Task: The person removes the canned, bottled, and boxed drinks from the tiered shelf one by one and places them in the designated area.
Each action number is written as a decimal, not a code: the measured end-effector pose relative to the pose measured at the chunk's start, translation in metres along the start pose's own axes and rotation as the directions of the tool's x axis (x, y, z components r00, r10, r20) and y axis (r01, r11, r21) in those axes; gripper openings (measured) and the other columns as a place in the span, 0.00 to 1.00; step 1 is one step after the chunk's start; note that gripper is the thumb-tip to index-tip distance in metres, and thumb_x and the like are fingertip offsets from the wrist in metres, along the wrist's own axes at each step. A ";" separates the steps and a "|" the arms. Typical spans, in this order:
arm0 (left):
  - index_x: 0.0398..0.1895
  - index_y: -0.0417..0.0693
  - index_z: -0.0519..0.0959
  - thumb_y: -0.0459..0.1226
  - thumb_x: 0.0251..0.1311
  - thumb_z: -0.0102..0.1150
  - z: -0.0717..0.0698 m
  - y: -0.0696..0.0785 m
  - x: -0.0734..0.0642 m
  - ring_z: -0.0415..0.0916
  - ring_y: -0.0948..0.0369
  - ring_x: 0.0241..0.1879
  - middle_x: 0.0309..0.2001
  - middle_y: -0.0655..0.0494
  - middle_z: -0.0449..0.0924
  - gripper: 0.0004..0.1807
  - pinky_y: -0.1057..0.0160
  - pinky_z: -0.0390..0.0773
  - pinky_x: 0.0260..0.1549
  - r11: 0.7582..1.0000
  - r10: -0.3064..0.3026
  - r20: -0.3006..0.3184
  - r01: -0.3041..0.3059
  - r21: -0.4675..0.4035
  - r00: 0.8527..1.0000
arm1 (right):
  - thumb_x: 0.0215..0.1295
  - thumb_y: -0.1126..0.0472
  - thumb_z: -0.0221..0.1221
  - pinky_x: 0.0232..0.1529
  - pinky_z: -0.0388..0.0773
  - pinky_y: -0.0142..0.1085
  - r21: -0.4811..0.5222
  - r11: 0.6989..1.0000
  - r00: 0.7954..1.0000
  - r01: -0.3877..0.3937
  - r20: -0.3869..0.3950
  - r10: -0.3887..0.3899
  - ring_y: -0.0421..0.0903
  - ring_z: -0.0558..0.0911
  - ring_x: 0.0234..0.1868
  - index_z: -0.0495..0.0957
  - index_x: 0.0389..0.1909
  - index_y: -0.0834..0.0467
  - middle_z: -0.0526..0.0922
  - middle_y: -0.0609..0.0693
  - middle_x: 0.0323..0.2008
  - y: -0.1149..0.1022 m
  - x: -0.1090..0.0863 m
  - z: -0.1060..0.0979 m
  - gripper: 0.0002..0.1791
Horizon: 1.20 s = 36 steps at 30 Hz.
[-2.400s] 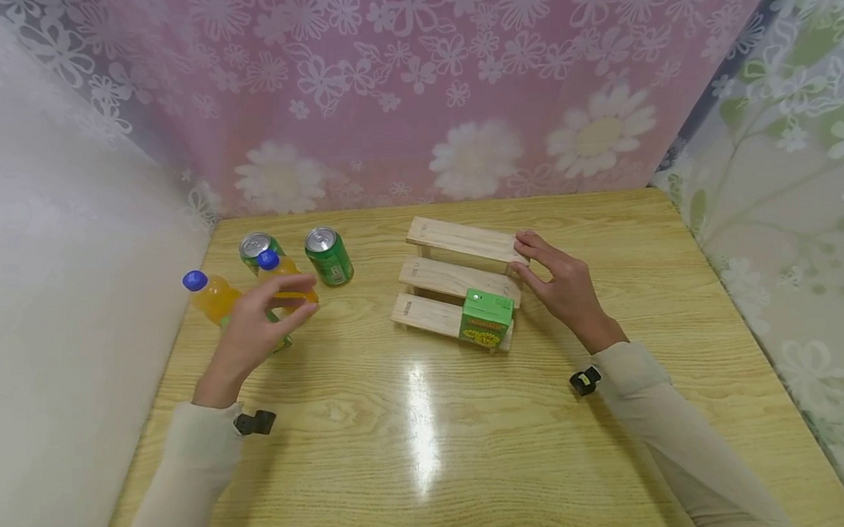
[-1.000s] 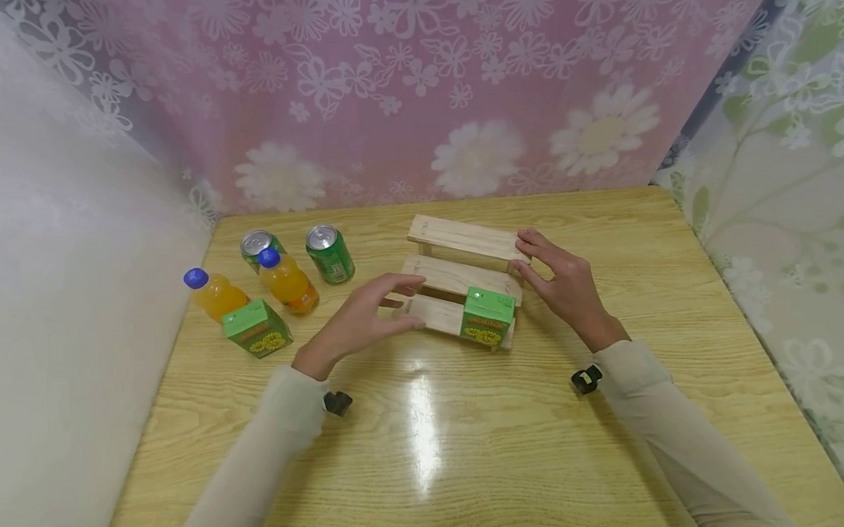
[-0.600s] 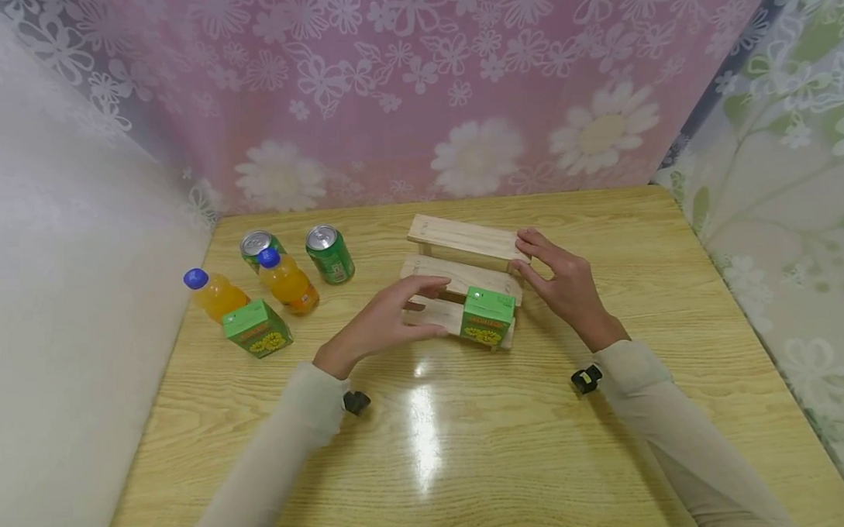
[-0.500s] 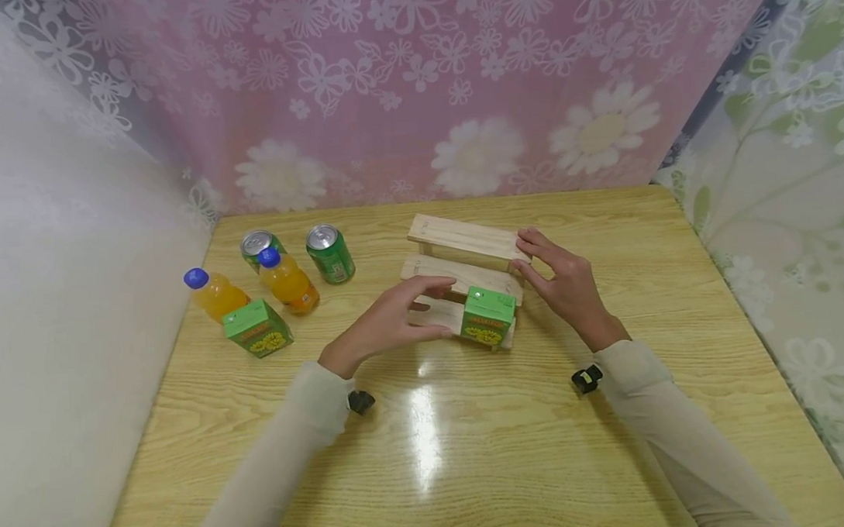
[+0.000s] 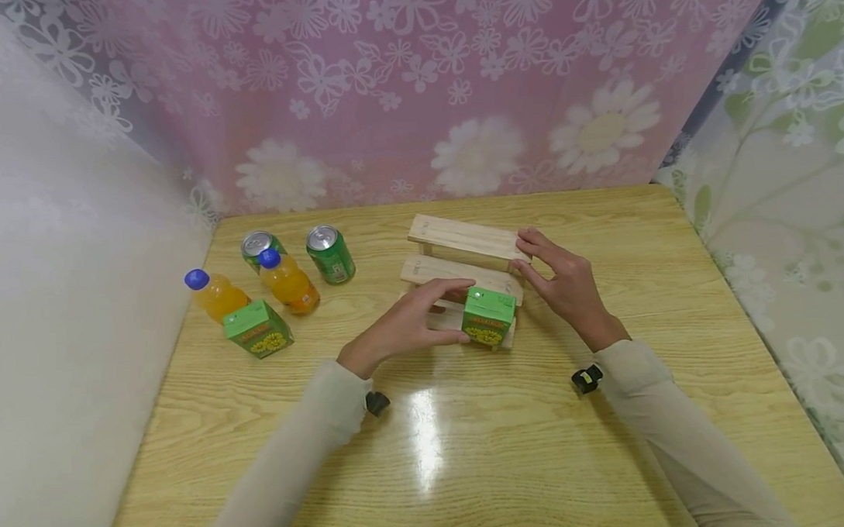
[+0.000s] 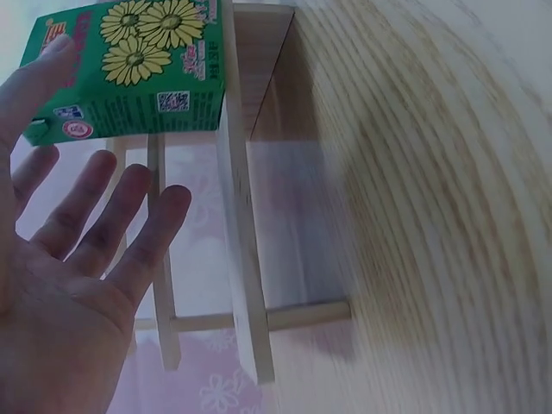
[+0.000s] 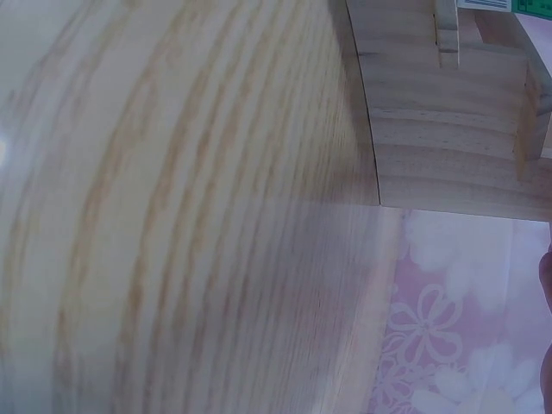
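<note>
A three-step wooden shelf [image 5: 463, 237] stands on the table with its steps rising toward the back. On the right end of its lowest step sits a green drink carton [image 5: 488, 317] with yellow flowers. My left hand [image 5: 413, 322] is spread at the carton's left side, thumb in front and fingers behind. In the left wrist view the left hand's thumb overlaps the carton's printed face, while the other fingers are apart from it. My right hand [image 5: 562, 282] grips the right end of the top step between thumb and fingers; only bits of its fingertips enter the right wrist view.
Left on the table [image 5: 512, 439] are a second green carton [image 5: 258, 330], two orange juice bottles, one upright bottle [image 5: 288, 282] and another bottle [image 5: 219, 295] behind the carton, plus a green can [image 5: 329, 255] and a farther can [image 5: 259, 244]. Curtains border the table.
My left hand has moved right from the bottles, across the lowest step, to the carton on the shelf. The right hand and the shelf have stayed in place.
</note>
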<state>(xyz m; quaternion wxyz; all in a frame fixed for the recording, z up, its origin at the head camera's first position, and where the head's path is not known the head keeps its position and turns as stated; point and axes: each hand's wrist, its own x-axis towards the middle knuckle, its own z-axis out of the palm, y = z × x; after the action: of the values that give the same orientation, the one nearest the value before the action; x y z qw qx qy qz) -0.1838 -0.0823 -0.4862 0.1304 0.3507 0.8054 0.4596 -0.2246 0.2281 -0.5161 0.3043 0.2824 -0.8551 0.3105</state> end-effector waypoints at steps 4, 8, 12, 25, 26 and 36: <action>0.84 0.51 0.66 0.41 0.66 0.79 0.005 0.001 0.004 0.77 0.54 0.70 0.72 0.54 0.77 0.46 0.50 0.80 0.70 1.000 -0.020 0.006 0.020 -0.003 1.000 | 0.64 0.70 0.75 0.61 0.84 0.55 -0.002 1.000 1.000 0.003 -0.006 -0.003 0.61 0.86 0.66 0.86 0.62 0.67 0.86 0.61 0.65 0.002 -0.001 0.001 0.24; 0.85 0.50 0.65 0.40 0.67 0.78 0.008 0.004 0.010 0.78 0.53 0.69 0.72 0.52 0.77 0.46 0.51 0.80 0.71 0.999 -0.016 0.012 0.017 -0.032 1.000 | 0.64 0.71 0.75 0.62 0.84 0.54 0.003 1.000 1.000 0.008 -0.012 -0.008 0.62 0.86 0.66 0.86 0.62 0.67 0.86 0.62 0.65 0.003 -0.001 0.001 0.25; 0.86 0.51 0.63 0.40 0.69 0.76 0.013 0.005 0.015 0.78 0.53 0.70 0.73 0.52 0.76 0.46 0.52 0.79 0.72 0.999 -0.013 0.022 0.014 -0.045 1.000 | 0.64 0.71 0.75 0.63 0.83 0.53 0.001 1.000 1.000 0.010 -0.006 -0.010 0.62 0.85 0.67 0.86 0.62 0.67 0.86 0.62 0.65 0.003 -0.001 0.001 0.25; 0.84 0.52 0.64 0.40 0.72 0.72 0.020 0.006 0.019 0.77 0.54 0.72 0.73 0.53 0.77 0.41 0.51 0.80 0.71 0.999 -0.019 0.023 0.020 -0.043 1.000 | 0.64 0.71 0.75 0.59 0.84 0.59 0.004 1.000 1.000 0.003 -0.019 -0.003 0.63 0.86 0.66 0.86 0.61 0.67 0.86 0.62 0.65 0.002 0.000 0.001 0.24; 0.83 0.52 0.64 0.39 0.72 0.72 0.020 0.006 0.019 0.78 0.54 0.71 0.72 0.53 0.78 0.40 0.52 0.81 0.70 0.999 -0.021 0.022 0.022 -0.047 1.000 | 0.64 0.71 0.75 0.59 0.84 0.59 0.007 1.000 1.000 0.001 -0.019 -0.001 0.63 0.86 0.66 0.86 0.61 0.67 0.86 0.62 0.65 0.002 -0.001 0.001 0.24; 0.81 0.53 0.68 0.40 0.70 0.74 0.021 0.008 0.016 0.83 0.53 0.66 0.67 0.52 0.81 0.38 0.57 0.85 0.63 0.998 -0.053 -0.009 0.053 -0.046 0.999 | 0.63 0.71 0.75 0.60 0.84 0.59 0.002 1.000 1.000 -0.010 -0.009 0.010 0.64 0.86 0.66 0.86 0.61 0.67 0.86 0.63 0.64 0.000 0.000 0.001 0.24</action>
<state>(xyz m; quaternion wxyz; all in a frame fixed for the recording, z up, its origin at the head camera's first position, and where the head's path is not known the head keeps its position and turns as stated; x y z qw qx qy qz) -0.1808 -0.0547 -0.4892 0.1464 0.3240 0.8044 0.4760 -0.2248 0.2275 -0.5168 0.3064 0.2768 -0.8548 0.3143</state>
